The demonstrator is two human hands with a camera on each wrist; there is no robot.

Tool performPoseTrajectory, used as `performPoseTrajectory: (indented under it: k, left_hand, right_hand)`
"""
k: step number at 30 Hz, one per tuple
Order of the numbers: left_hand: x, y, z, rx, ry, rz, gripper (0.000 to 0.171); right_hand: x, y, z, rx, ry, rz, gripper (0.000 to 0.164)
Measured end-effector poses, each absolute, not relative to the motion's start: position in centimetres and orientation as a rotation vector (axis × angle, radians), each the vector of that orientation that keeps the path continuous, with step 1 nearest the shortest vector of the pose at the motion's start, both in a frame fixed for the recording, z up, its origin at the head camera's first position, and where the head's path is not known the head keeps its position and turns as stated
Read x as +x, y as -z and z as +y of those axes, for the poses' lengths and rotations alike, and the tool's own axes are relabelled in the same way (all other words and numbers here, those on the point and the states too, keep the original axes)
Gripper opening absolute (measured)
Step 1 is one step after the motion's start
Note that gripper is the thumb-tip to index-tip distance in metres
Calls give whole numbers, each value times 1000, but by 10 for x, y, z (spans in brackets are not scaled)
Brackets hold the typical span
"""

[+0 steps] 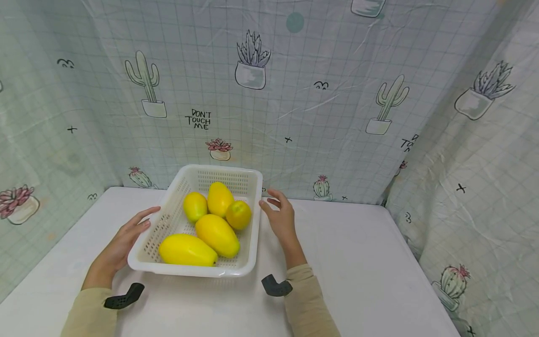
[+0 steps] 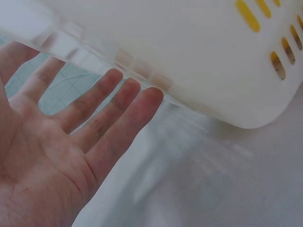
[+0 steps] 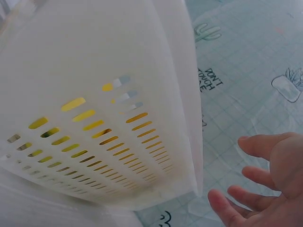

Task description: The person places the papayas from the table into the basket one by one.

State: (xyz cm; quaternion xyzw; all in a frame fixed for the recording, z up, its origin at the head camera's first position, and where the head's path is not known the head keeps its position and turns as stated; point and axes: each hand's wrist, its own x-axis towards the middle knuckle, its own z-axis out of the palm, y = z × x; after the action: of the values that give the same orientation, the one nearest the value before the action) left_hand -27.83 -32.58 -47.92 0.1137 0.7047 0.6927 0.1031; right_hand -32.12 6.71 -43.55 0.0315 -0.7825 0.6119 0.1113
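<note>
A white plastic basket (image 1: 191,269) with slotted sides stands on the table, holding several yellow fruits. A long fruit (image 1: 188,250) lies at the front, with a mango-shaped one (image 1: 217,235) beside it and smaller rounder ones, such as a lemon-like fruit (image 1: 238,215), behind. My left hand (image 1: 125,241) is at the basket's left side, fingers extended; in the left wrist view the fingertips (image 2: 152,96) meet the basket's edge. My right hand (image 1: 280,217) is by the right rim, fingers loosely bent and holding nothing. The right wrist view shows a gap between it and the basket.
The white table (image 1: 349,262) extends to the right of the basket and in front of it. A cactus-printed cloth (image 1: 286,112) hangs behind and along both sides. A dark wrist mount (image 1: 124,296) sits on the left forearm, another (image 1: 276,286) on the right.
</note>
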Motion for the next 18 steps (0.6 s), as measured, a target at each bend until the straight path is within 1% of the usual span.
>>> performPoseTrajectory:
  k: [7,11,18]
  left_hand:
    - [-277,478,-325,361,-2048,2075,47]
    - [-279,476,-324,386,-2050,2078,47]
    - [-279,478,-325,341,-2061,2045,47]
  right_hand:
    - [-320,434,68,100,-1792,-2299,48]
    - [-319,431,69,108,-1813,-2275,45]
    - [-319,430,73,108,-1848,-2262,44]
